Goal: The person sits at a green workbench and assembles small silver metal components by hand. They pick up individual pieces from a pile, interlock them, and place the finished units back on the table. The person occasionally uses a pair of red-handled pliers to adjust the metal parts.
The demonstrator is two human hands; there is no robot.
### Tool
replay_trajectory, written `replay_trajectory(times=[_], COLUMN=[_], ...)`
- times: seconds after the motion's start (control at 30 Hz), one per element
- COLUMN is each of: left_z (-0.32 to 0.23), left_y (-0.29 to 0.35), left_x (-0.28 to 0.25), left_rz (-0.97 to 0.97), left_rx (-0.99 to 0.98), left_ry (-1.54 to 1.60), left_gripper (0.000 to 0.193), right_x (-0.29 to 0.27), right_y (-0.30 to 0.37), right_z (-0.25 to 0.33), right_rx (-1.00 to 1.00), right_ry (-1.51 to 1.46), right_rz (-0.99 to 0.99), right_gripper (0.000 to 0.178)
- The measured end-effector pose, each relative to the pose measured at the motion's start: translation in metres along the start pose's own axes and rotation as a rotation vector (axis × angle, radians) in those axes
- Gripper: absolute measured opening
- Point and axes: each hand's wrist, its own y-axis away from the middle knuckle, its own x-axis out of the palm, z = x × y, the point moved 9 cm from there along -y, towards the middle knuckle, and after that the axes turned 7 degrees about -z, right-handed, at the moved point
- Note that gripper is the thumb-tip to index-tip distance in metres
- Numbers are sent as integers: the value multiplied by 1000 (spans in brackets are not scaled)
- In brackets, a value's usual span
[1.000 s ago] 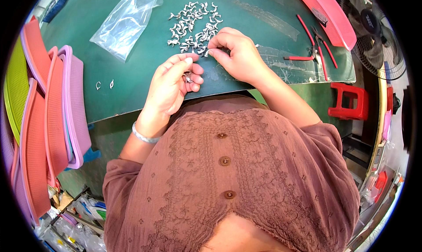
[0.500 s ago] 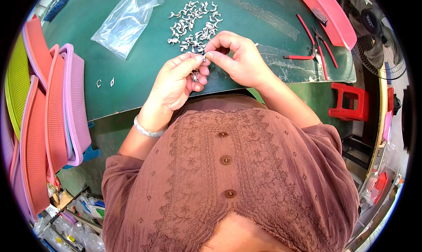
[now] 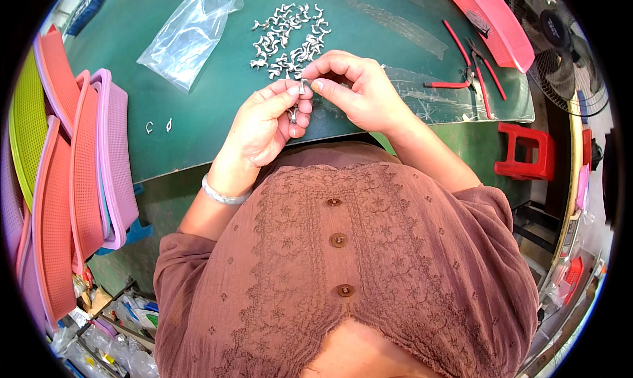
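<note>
My left hand (image 3: 267, 114) is closed, its thumb and forefinger pinching a small silver curved metal piece (image 3: 302, 88). Another silver piece (image 3: 293, 116) is tucked under the curled lower fingers of the same hand. Facing it, my right hand (image 3: 359, 91) has bent fingers, with the forefinger and thumb tips at the upper end of the pinched piece; the exact contact is too small to make out. Just beyond both hands, a loose pile of similar curved metal pieces (image 3: 304, 51) lies on the green table (image 3: 217, 124).
A clear plastic bag (image 3: 188, 38) lies left of the pile, with two small rings (image 3: 169, 125) nearer. Red-handled pliers (image 3: 455, 85) and a pink basket (image 3: 494, 22) are at the right. Stacked baskets (image 3: 119, 154) stand left; a red stool (image 3: 524, 152) and a fan (image 3: 557, 35) stand right.
My right thumb has drawn slightly away from the left fingertips, and the pinched metal piece shows more plainly. My left hand has hardly moved.
</note>
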Motion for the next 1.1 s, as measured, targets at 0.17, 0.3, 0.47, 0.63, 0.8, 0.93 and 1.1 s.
replay_trajectory(times=[0.17, 0.3, 0.47, 0.63, 0.8, 0.93, 1.1], left_z=[1, 1, 1, 2, 2, 1, 0], left_y=[1, 1, 1, 2, 2, 3, 3], left_x=[2, 2, 2, 2, 1, 0, 2], left_rz=[12, 15, 12, 13, -20, -57, -56], left_rx=[-7, -1, 17, 15, 25, 51, 52], left_ry=[-2, -8, -20, -24, -33, -36, -28], left_gripper=[13, 13, 12, 12, 12, 12, 12], right_x=[1, 2, 2, 2, 2, 2, 2], right_y=[1, 2, 3, 3, 3, 4, 4], right_z=[-8, -4, 2, 3, 3, 4, 6], right_rx=[16, -6, -39, -60, -57, -76, -82], right_ry=[-9, 1, 13, 20, 15, 15, 18], right_rz=[8, 25, 28, 22, 34, 39, 38], right_gripper=[14, 14, 13, 13, 12, 12, 12])
